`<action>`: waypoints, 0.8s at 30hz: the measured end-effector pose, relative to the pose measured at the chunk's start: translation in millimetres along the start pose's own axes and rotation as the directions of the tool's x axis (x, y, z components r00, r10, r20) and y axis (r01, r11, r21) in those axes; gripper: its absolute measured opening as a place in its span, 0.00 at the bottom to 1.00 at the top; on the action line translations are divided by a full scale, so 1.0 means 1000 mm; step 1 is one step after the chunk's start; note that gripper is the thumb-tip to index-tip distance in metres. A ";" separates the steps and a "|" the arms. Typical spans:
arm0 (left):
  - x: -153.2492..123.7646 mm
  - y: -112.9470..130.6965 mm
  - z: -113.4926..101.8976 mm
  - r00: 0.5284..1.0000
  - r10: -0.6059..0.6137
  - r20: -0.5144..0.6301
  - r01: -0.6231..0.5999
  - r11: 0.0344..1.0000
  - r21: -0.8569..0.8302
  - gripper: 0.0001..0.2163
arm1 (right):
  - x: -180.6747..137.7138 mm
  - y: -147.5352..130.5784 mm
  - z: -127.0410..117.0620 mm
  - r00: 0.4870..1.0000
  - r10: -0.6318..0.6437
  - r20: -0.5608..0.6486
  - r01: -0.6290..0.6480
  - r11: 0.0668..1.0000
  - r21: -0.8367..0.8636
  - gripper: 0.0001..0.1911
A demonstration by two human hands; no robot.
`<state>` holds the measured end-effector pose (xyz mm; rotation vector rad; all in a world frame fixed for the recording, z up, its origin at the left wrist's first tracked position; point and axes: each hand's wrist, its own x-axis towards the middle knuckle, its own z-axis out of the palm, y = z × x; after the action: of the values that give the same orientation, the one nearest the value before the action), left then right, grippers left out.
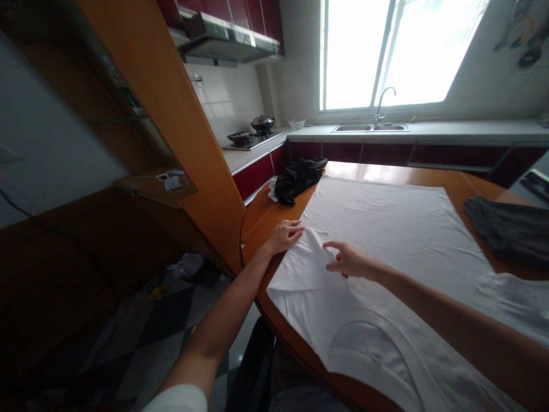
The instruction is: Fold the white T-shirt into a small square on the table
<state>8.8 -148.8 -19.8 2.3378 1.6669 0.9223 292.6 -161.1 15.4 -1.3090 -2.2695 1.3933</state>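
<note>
While the left hand [285,236] touches the white shirt [386,214], its grip unclear, the right hand [349,260] is spread.

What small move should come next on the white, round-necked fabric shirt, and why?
Perhaps smooth the shirt with the right hand: creases show between the hands, and the left hand lies at the shirt's edge, where it could steady it.

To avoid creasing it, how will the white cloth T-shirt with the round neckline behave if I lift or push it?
The white round-necked cloth T-shirt will likely droop, since soft wrinkles cross it. Its edges look thin, so it's probably light for its size. Pushed, it might slide on the glossy orange-brown wooden table.
</note>
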 end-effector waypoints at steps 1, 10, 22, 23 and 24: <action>0.000 0.000 0.000 1.000 0.007 -0.006 -0.007 1.000 -0.004 0.14 | 0.000 0.000 0.001 0.999 -0.022 -0.028 0.020 0.998 -0.053 0.35; 0.000 -0.005 0.004 0.999 0.012 -0.043 -0.014 0.999 -0.033 0.16 | 0.035 -0.010 -0.005 0.971 0.036 -0.235 0.009 0.982 0.188 0.23; -0.001 -0.005 0.001 1.000 0.016 -0.010 -0.017 1.000 -0.012 0.18 | 0.088 0.010 -0.022 0.900 -0.206 -0.384 0.070 0.938 -0.338 0.13; -0.001 -0.004 0.001 1.000 0.018 -0.012 -0.018 1.000 -0.012 0.18 | 0.090 0.011 -0.022 0.913 -0.184 -0.364 0.060 0.944 -0.326 0.10; -0.001 -0.004 0.001 1.000 0.019 -0.013 -0.019 1.000 -0.011 0.17 | 0.093 0.011 -0.023 0.922 -0.162 -0.351 0.048 0.949 -0.311 0.07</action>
<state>5.9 -148.5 -22.5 2.3491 1.6431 0.9490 256.5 -74.7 -6.8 -1.3674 -2.2940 0.7065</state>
